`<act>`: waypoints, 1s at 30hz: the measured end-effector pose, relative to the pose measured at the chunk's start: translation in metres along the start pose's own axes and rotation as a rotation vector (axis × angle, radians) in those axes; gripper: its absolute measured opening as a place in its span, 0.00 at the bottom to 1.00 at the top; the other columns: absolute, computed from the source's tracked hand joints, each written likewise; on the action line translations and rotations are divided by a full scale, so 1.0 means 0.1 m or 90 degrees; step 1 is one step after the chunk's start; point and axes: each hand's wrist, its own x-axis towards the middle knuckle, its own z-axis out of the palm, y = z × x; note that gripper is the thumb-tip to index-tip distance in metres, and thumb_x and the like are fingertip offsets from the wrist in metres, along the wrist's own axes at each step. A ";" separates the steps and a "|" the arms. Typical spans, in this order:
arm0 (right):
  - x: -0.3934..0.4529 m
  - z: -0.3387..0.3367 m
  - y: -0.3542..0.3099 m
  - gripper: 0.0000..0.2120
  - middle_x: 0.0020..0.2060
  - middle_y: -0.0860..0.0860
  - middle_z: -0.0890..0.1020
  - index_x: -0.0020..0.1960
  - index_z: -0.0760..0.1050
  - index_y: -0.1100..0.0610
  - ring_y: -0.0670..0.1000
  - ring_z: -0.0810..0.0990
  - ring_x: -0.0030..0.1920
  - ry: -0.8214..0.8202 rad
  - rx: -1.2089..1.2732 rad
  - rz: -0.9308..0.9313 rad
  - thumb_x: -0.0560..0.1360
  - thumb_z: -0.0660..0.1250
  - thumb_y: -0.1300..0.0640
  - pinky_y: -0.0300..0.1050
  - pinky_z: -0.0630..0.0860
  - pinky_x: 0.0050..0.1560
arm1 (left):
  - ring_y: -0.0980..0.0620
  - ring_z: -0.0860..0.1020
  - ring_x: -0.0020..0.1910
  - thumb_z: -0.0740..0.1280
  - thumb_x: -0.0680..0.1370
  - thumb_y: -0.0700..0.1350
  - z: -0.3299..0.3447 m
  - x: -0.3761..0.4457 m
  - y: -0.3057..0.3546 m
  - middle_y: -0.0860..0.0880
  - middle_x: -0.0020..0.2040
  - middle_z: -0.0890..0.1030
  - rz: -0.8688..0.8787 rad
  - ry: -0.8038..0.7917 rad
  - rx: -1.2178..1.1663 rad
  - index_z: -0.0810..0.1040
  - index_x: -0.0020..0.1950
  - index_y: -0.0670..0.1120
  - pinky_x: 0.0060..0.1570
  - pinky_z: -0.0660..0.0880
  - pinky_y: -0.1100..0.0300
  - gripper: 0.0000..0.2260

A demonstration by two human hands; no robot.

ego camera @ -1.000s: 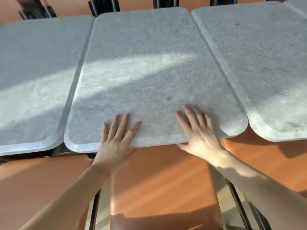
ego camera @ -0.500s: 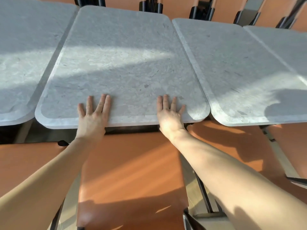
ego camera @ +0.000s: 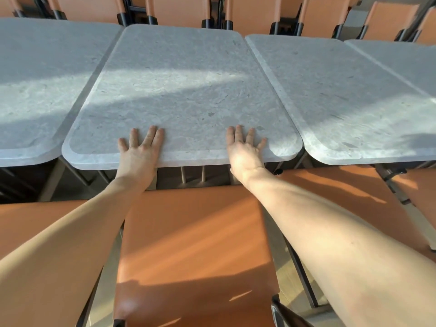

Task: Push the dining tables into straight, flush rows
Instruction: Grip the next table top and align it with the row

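Both hands, left hand [ego camera: 139,152] and right hand [ego camera: 244,149], are pressing flat, fingers straight, on the middle bench [ego camera: 184,90]; its near edge is sitting slightly proud of neighbours, so alignment looks unfinished.

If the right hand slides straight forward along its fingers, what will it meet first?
The right hand lies flat on the middle table. Ahead the way looks free: bare tabletop up to the far edge, then the chairs behind it. How far off they stand is unclear.

left hand [ego camera: 139,152] and right hand [ego camera: 245,149] press flat on the middle table's [ego camera: 184,86] near edge.
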 end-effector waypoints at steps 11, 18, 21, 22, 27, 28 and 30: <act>-0.02 0.02 -0.01 0.47 0.81 0.60 0.49 0.81 0.42 0.60 0.71 0.50 0.78 0.017 -0.014 0.006 0.75 0.72 0.65 0.78 0.53 0.70 | 0.34 0.54 0.78 0.68 0.73 0.32 0.02 -0.02 0.01 0.48 0.83 0.51 -0.009 0.026 0.008 0.45 0.83 0.47 0.71 0.61 0.36 0.45; -0.03 0.02 0.00 0.47 0.81 0.59 0.48 0.81 0.42 0.60 0.71 0.49 0.78 0.016 -0.005 0.003 0.75 0.71 0.67 0.78 0.51 0.70 | 0.34 0.53 0.78 0.68 0.74 0.32 0.01 -0.02 0.02 0.49 0.83 0.50 -0.011 0.017 0.006 0.44 0.83 0.47 0.72 0.59 0.35 0.45; -0.04 0.01 0.00 0.48 0.81 0.59 0.48 0.81 0.42 0.60 0.71 0.49 0.78 0.018 -0.001 0.003 0.74 0.72 0.68 0.78 0.51 0.70 | 0.33 0.53 0.78 0.67 0.74 0.31 0.02 -0.01 0.02 0.49 0.83 0.50 -0.012 0.019 0.007 0.44 0.83 0.47 0.72 0.59 0.36 0.45; -0.04 0.01 0.00 0.48 0.81 0.59 0.48 0.81 0.42 0.60 0.71 0.48 0.78 0.017 0.001 0.003 0.74 0.72 0.68 0.78 0.50 0.70 | 0.33 0.53 0.78 0.67 0.74 0.31 0.02 -0.01 0.02 0.48 0.83 0.50 -0.011 0.019 0.008 0.44 0.83 0.47 0.72 0.59 0.36 0.45; -0.05 0.02 0.00 0.48 0.81 0.59 0.48 0.81 0.42 0.60 0.71 0.48 0.79 0.022 0.007 0.003 0.74 0.72 0.68 0.79 0.50 0.70 | 0.33 0.54 0.78 0.67 0.74 0.31 0.03 -0.02 0.03 0.49 0.83 0.50 -0.017 0.024 0.010 0.44 0.83 0.47 0.71 0.60 0.36 0.45; -0.05 0.02 0.00 0.48 0.81 0.59 0.48 0.81 0.42 0.60 0.71 0.48 0.79 0.022 0.007 0.003 0.74 0.72 0.68 0.79 0.50 0.70 | 0.33 0.54 0.78 0.67 0.74 0.31 0.03 -0.02 0.04 0.49 0.83 0.50 -0.018 0.023 0.011 0.44 0.83 0.47 0.71 0.60 0.36 0.45; -0.05 0.02 0.00 0.48 0.81 0.59 0.47 0.81 0.42 0.60 0.71 0.48 0.79 0.018 0.011 0.001 0.74 0.71 0.69 0.79 0.50 0.70 | 0.33 0.54 0.78 0.68 0.74 0.31 0.02 -0.02 0.04 0.48 0.83 0.50 -0.019 0.021 0.013 0.44 0.83 0.47 0.71 0.60 0.36 0.45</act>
